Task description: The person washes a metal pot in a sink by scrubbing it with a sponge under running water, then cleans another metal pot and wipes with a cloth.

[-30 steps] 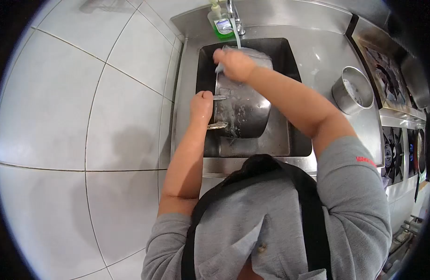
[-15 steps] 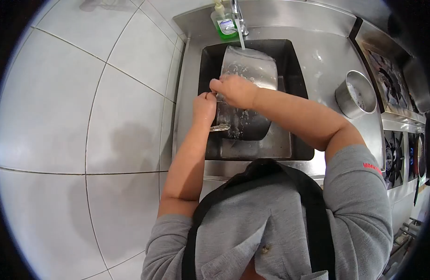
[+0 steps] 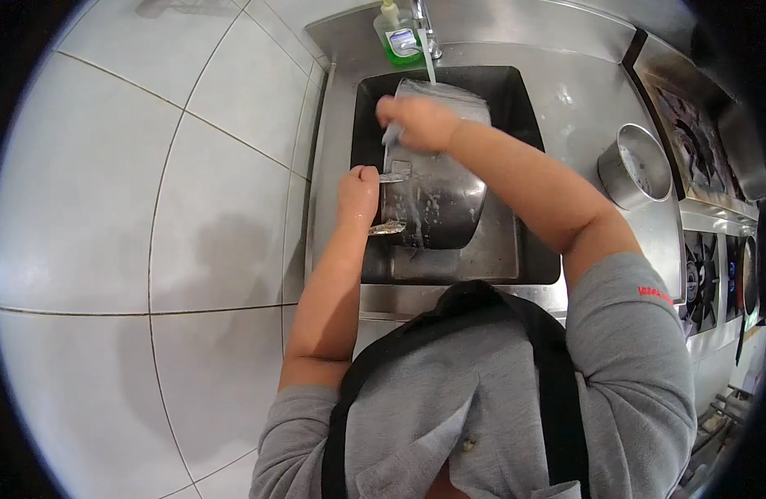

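Head view, looking straight down. A steel sink [image 3: 533, 258] is set into a steel counter [image 3: 583, 108], with white wall tiles on the left of the scene. Inside the sink a large steel pot [image 3: 437, 200] lies tipped on its side, its rim toward the far end under the tap [image 3: 422, 29]. A thin stream of water falls from the tap onto the far edge of the pot. The pot's outer wall carries streaks of white suds; what is inside it cannot be seen from here.

A green soap bottle [image 3: 397, 37] stands just left of the tap on the far ledge. On the counter to the right, well apart from the sink, stands a smaller round steel container [image 3: 635, 166] — upright, with a pale residue on its inner wall. Stove burners [image 3: 699, 141] lie further right.

The left hand [image 3: 358, 190] is clenched around the pot's side handle at the left wall of the pot. The right hand [image 3: 418, 119] is closed and pressed on the far upper part of the pot, near the falling water — a pale scrap shows at its fingers, too blurred to identify. The right forearm crosses the sink diagonally from the near right.
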`<act>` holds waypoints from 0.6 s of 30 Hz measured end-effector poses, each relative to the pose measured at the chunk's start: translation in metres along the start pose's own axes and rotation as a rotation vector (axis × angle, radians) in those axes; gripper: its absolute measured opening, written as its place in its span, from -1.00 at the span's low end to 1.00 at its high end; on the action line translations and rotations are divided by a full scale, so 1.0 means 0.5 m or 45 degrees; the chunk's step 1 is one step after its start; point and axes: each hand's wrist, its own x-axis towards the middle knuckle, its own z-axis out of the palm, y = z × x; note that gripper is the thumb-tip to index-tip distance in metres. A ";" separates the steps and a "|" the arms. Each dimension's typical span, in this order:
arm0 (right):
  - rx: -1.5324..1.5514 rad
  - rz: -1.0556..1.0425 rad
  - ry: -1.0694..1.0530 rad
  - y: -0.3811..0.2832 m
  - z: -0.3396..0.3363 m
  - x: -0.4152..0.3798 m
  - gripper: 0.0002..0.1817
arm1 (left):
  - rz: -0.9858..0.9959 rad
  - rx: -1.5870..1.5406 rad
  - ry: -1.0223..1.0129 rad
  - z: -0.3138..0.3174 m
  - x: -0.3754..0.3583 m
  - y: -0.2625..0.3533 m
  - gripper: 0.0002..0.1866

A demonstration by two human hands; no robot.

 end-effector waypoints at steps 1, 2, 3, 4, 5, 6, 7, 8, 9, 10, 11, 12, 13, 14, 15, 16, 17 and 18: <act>-0.069 0.142 0.175 0.034 -0.007 0.011 -0.67 | -0.009 -0.001 0.003 0.001 0.000 0.003 -0.62; -0.127 0.290 0.347 0.063 -0.008 0.022 -0.68 | 0.031 -0.011 0.017 0.000 -0.003 0.010 -0.62; -0.020 0.395 0.350 0.074 -0.023 0.033 -0.69 | 0.072 -0.016 0.027 -0.001 -0.010 0.008 -0.62; -0.082 0.383 0.381 0.069 -0.011 0.032 -0.69 | 0.071 -0.009 0.027 -0.004 -0.012 0.004 -0.62; -0.157 0.366 0.417 0.065 -0.004 0.031 -0.69 | 0.044 -0.036 0.016 -0.002 -0.006 0.006 -0.62; -0.129 0.226 0.450 0.070 0.018 0.029 -0.69 | 0.016 -0.071 0.005 0.002 0.000 0.007 -0.62; -0.097 0.087 0.475 0.041 0.024 0.018 -0.68 | 0.016 -0.082 0.011 0.002 0.003 0.010 -0.62; -0.097 0.101 0.398 0.014 0.032 -0.011 -0.68 | 0.021 -0.067 0.011 0.003 0.004 0.012 -0.63; -0.094 0.098 0.388 -0.013 0.033 -0.029 -0.68 | 0.021 -0.045 0.006 0.001 0.001 0.011 -0.63; -0.048 0.036 0.249 -0.032 0.041 -0.044 -0.69 | 0.010 -0.041 0.001 -0.002 -0.004 0.013 -0.63; -0.003 -0.026 0.113 -0.046 0.042 -0.050 -0.70 | -0.002 -0.043 -0.004 -0.002 -0.006 0.019 -0.63; -0.069 -0.053 0.075 -0.047 0.033 -0.046 -0.70 | -0.006 -0.049 -0.005 -0.002 -0.004 0.025 -0.64; -0.071 -0.052 0.077 -0.028 0.033 -0.037 -0.70 | -0.003 -0.049 -0.006 -0.002 -0.006 0.022 -0.64; -0.074 -0.011 0.191 -0.001 0.025 -0.021 -0.71 | 0.031 -0.049 -0.004 -0.003 -0.008 0.021 -0.64; -0.079 0.029 0.307 0.032 0.015 -0.002 -0.71 | 0.067 -0.050 0.000 -0.003 -0.006 0.023 -0.64; -0.078 0.201 0.390 0.070 0.005 0.020 -0.72 | 0.076 -0.049 -0.003 -0.002 -0.006 0.027 -0.64; -0.069 0.375 0.471 0.099 -0.001 0.038 -0.73 | 0.043 -0.043 -0.019 -0.004 -0.008 0.030 -0.64; 0.007 0.435 0.565 0.103 -0.005 0.044 -0.75 | 0.010 -0.034 -0.034 -0.006 -0.010 0.031 -0.64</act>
